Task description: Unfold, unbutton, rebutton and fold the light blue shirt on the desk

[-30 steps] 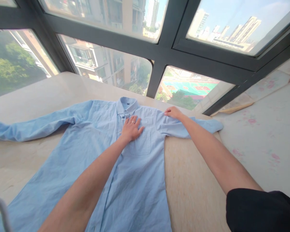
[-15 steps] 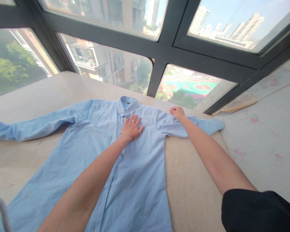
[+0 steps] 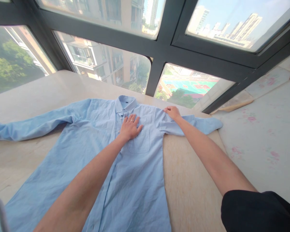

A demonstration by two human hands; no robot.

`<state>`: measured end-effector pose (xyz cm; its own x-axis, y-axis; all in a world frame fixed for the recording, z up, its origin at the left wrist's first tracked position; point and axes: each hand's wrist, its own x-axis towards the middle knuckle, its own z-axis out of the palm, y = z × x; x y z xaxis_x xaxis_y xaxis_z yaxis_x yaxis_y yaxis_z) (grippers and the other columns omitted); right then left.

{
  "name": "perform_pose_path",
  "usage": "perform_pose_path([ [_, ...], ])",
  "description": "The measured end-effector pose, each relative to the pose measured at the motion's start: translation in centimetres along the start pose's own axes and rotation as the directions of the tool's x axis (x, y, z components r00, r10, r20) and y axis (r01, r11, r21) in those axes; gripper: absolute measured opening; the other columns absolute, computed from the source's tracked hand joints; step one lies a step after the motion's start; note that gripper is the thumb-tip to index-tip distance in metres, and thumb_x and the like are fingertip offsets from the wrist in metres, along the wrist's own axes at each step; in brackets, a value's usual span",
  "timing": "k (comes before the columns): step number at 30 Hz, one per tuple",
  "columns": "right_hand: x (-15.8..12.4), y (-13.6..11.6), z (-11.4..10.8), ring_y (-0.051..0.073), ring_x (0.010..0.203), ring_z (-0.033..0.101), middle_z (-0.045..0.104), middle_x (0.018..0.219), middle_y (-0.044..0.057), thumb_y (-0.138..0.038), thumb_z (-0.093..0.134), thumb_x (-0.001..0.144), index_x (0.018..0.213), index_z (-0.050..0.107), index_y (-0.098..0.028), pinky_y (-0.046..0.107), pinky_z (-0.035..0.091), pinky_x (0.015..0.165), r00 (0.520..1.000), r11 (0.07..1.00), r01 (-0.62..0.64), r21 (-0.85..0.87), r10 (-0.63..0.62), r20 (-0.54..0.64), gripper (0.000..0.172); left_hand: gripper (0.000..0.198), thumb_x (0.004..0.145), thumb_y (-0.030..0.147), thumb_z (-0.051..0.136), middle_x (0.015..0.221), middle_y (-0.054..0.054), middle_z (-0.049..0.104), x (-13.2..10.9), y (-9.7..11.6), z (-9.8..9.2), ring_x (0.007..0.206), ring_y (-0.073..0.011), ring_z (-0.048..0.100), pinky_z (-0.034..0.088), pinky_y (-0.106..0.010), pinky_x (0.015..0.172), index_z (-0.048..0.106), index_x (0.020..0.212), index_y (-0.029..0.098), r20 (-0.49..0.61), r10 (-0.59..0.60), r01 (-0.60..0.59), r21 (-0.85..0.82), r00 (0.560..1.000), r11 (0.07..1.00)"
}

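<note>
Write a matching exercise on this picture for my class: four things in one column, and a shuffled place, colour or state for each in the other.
Column one:
1. left hand
2. window frame
3. right hand
4. wall

Column two:
A. pale, with pink flowers
B. curled, at a blue sleeve's upper edge
C. spread over the chest of the shirt
D. dark grey

Right pairs: 1-C, 2-D, 3-B, 4-A

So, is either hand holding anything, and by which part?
The left hand lies flat on the blue button-down shirt, gripping nothing. The right hand is at the sleeve on the picture's right, near the shoulder; whether it pinches cloth cannot be told.
</note>
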<state>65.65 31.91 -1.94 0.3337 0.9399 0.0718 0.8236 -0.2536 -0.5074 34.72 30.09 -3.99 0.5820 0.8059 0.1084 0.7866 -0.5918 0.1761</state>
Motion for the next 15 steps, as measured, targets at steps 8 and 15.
perform_pose_path([
  [8, -0.7, 4.3, -4.4, 0.018, 0.101, 0.066, 0.074, 0.108, 0.007, -0.007, 0.04, 0.081, 0.119, 0.064, -0.015, 0.027, 0.048, 0.087, 0.999, 0.971, -0.023, -0.236, 0.031, 0.032, 0.046, 0.063, 0.097, 0.052, 0.029, 0.156, -0.014, 0.035, 0.1, 0.0, 0.4, 0.146, -0.0297, 0.026, 0.02, -0.048, 0.119, 0.041, 0.147, 0.016, -0.017, 0.004, -0.004, -0.007, 1.0, 1.0],
  [15, -4.5, 10.7, -10.2, 0.029, 0.114, 0.062, 0.066, 0.126, 0.015, -0.006, 0.052, 0.073, 0.123, 0.064, -0.016, 0.04, 0.044, 0.097, 0.98, 0.852, 0.011, -0.524, 0.093, 0.173, 0.052, 0.062, 0.097, 0.052, 0.029, 0.155, -0.014, 0.036, 0.0, 0.1, 0.1, 0.146, -0.0292, 0.027, 0.021, -0.048, 0.118, 0.041, 0.147, 0.016, -0.022, 0.002, -0.002, 0.002, 1.0, 1.0],
])
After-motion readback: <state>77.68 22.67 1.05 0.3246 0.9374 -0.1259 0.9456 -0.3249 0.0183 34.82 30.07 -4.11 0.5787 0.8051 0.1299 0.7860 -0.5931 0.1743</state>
